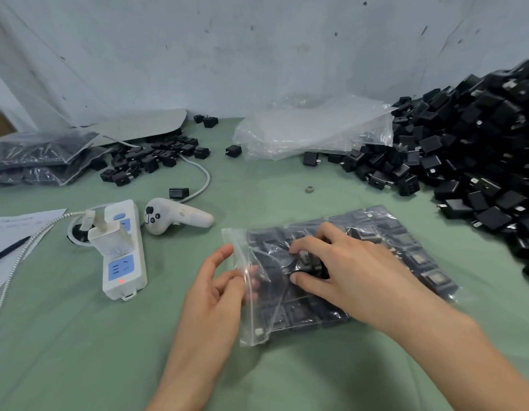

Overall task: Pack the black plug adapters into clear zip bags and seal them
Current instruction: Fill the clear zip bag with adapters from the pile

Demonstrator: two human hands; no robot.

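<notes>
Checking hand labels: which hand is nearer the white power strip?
Left. The left hand pinches the edge of the bag just right of the power strip; the right hand grips the bag farther right.

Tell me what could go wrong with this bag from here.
The zip bag looks packed full, so the plug adapter gripped by the right hand may ride up toward the mouth and block the seal. The left hand pinches only the mouth's edge. If that grip slips, adapters could spill onto the green cloth.
</notes>
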